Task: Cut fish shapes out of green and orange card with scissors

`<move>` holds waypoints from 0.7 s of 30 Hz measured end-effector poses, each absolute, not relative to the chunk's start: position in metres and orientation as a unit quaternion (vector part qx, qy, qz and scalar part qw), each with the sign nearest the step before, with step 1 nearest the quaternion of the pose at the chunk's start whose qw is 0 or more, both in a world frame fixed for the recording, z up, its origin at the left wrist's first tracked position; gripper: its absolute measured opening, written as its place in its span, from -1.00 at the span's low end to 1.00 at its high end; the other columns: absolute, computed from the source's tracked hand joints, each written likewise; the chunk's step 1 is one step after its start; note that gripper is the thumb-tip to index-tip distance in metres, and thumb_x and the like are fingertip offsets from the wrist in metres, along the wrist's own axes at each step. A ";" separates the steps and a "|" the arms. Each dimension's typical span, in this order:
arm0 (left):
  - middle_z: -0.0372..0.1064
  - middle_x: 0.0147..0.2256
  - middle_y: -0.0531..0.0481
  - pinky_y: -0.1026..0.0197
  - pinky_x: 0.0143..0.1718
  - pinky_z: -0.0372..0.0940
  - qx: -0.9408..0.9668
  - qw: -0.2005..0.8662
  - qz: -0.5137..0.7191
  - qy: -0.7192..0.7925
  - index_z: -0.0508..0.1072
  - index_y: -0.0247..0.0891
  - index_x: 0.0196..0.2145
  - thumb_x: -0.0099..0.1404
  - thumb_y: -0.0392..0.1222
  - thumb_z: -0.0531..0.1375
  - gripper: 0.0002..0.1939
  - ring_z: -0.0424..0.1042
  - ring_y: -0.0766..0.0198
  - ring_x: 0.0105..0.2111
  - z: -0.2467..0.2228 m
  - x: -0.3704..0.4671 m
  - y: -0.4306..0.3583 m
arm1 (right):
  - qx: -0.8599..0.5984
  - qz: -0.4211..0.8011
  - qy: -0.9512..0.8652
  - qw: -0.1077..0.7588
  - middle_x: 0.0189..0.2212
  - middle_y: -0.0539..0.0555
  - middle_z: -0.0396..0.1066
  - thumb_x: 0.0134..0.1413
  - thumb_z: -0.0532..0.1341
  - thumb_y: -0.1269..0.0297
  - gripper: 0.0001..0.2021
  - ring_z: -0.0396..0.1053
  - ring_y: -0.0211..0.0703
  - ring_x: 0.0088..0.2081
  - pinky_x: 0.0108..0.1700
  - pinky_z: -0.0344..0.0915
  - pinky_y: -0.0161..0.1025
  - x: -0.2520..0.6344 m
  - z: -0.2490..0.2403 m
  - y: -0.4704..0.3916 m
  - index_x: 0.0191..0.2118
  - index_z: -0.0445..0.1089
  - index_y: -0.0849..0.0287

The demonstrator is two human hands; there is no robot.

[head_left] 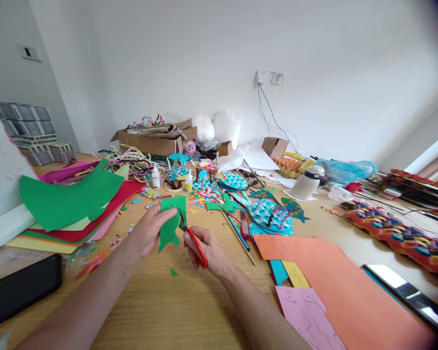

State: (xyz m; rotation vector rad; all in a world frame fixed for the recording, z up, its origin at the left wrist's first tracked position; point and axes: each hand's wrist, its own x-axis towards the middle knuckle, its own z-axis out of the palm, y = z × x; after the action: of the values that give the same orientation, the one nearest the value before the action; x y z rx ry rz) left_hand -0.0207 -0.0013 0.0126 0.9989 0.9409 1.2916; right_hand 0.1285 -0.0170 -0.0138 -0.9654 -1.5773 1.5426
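Note:
My left hand [148, 230] pinches a piece of green paper [170, 228] by its left side, thumb on top, above the wooden table. The paper has a curved, tail-like lower end. Closed round the red handles of a pair of scissors [197, 248] is my right hand [204, 247]. The scissor blades point up and away from me and lie at the right part of the green paper, with a strip of it on their far side. A small green scrap [174, 272] rests on the table below the paper.
Coloured sheets [73, 194] are stacked at left, near a black phone [22, 287]. At right lie orange paper [314, 262], pink paper with drawn outlines [306, 311] and another phone [405, 291]. Glue bottles [155, 177], paper crafts [270, 214] and a cardboard box [149, 144] stand farther back.

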 end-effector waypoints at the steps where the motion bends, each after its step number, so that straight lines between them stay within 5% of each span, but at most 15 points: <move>1: 0.40 -0.65 0.11 0.40 -0.65 0.21 0.428 0.589 0.553 0.405 0.47 -0.29 -0.54 -0.06 -0.19 0.32 -0.86 0.33 0.38 -0.65 0.013 -0.020 -0.002 | -0.376 0.597 -0.611 0.358 -0.83 -0.19 0.07 -0.05 0.13 -0.14 -0.56 0.02 -0.44 -0.81 -0.76 -0.11 -0.44 0.128 -0.014 -0.017 -0.56 0.15 0.17; 21: 0.36 -0.68 0.12 0.39 -0.65 0.20 0.423 0.608 0.544 0.393 0.44 -0.30 -0.58 -0.06 -0.18 0.32 -0.84 0.32 0.39 -0.66 0.012 -0.017 -0.003 | -0.366 0.586 -0.624 0.365 -0.83 -0.17 0.11 -0.01 0.10 -0.16 -0.55 0.04 -0.42 -0.80 -0.76 -0.07 -0.45 0.129 -0.021 -0.015 -0.54 0.18 0.18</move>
State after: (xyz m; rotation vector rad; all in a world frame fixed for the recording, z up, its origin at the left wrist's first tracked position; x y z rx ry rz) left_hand -0.0174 -0.0029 0.0125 0.9783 0.9091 1.2570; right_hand 0.1291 -0.0147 -0.0209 -0.9405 -1.6049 1.5073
